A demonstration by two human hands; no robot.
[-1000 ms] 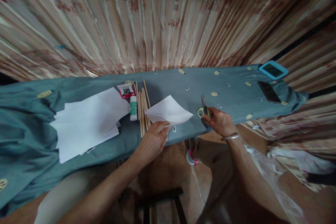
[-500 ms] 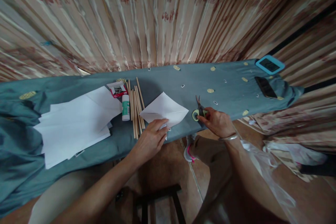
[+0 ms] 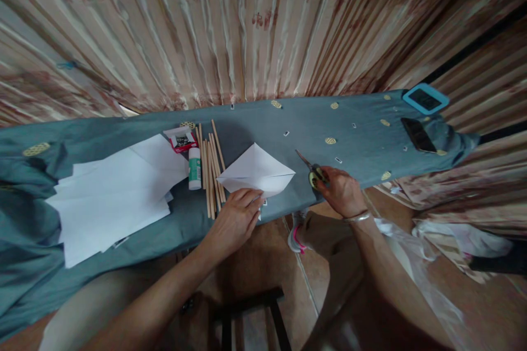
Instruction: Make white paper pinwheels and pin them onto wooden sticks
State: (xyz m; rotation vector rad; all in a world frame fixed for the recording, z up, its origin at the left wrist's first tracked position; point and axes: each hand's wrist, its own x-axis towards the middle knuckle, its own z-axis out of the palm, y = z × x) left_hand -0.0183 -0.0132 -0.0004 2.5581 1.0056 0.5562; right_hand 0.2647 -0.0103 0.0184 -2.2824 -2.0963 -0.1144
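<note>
A creased white sheet of paper (image 3: 257,167), diamond-like in outline, lies in the middle of the cloth-covered table. My left hand (image 3: 236,214) holds it at the near edge, fingers together on top and the thumb mostly hidden. A small white tip of paper shows below the fingers. In my right hand (image 3: 340,192) is a pair of scissors (image 3: 315,171) with yellow-green and dark handles. Its blades point up and left toward the paper without touching it. Left of the sheet lie several wooden sticks (image 3: 212,175), close to its left corner.
A white and green glue stick (image 3: 195,169) stands beside the sticks, with a small red box (image 3: 181,140) behind. Loose white paper (image 3: 119,192) covers the table's left part. A phone (image 3: 418,135) and a blue-framed device (image 3: 426,98) lie far right. Curtains (image 3: 230,33) hang behind the table.
My right hand has lifted the scissors and turned the blades left toward the paper; earlier they pointed away from me. My left hand has stayed at the sheet's near edge.
</note>
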